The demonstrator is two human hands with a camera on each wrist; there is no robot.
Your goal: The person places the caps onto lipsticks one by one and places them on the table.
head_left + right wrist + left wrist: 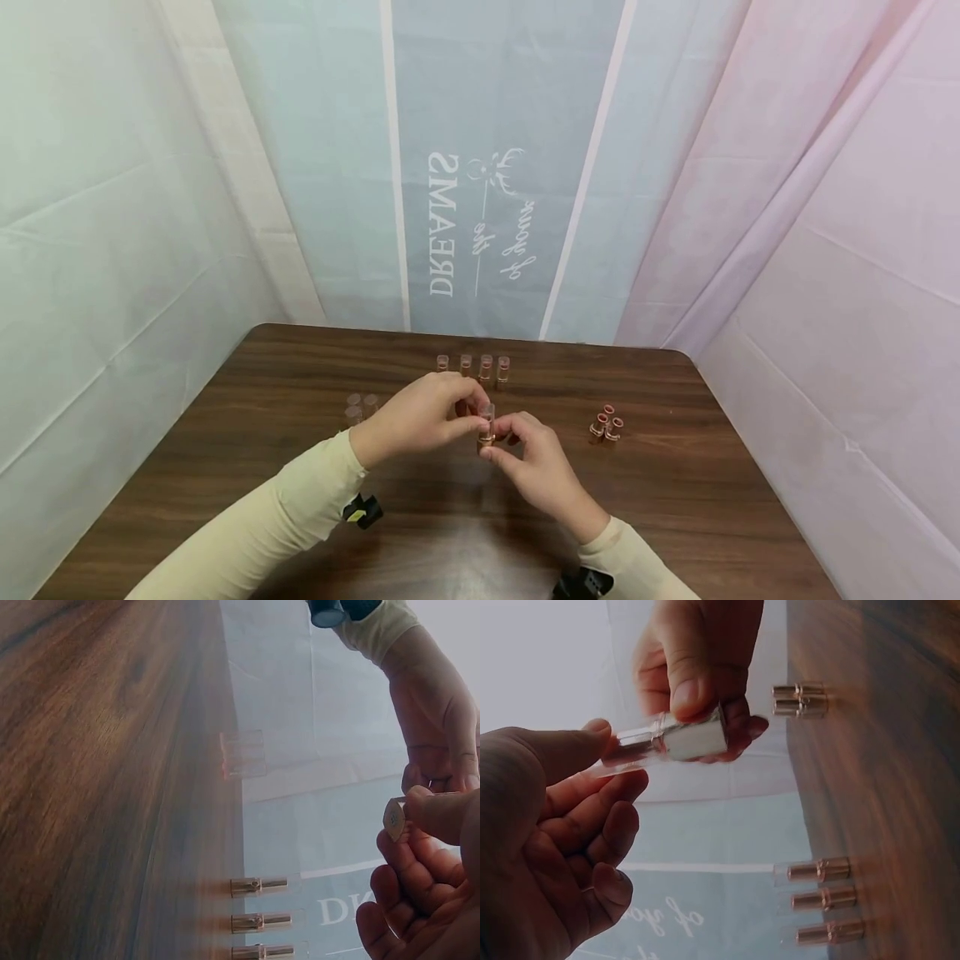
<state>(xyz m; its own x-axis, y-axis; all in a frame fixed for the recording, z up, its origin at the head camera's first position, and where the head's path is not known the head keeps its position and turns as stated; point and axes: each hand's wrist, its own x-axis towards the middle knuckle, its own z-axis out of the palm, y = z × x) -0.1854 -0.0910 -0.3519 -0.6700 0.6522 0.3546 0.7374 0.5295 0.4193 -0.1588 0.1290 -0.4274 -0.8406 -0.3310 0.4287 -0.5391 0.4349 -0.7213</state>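
Note:
Over the middle of the table, both hands hold one lipstick tube point(487, 427) with a rose-gold base and a clear cap. My left hand point(427, 414) pinches the clear cap end between thumb and fingers. The lower end is gripped by my right hand point(546, 471), thumb on one side and fingers on the other. In the left wrist view, the shiny base point(696, 741) lies between the right thumb and fingers, and the cap surrounds the tube's narrower part. The base's flat bottom point(393, 820) shows in the right wrist view.
Behind the hands stands a row of several capped lipstick tubes point(486, 368). Three clear caps point(354, 413) stand left, partly beside the left forearm. To the right are three uncapped tubes point(607, 423) in a cluster. The wooden table point(675, 500) ends at hanging cloth walls.

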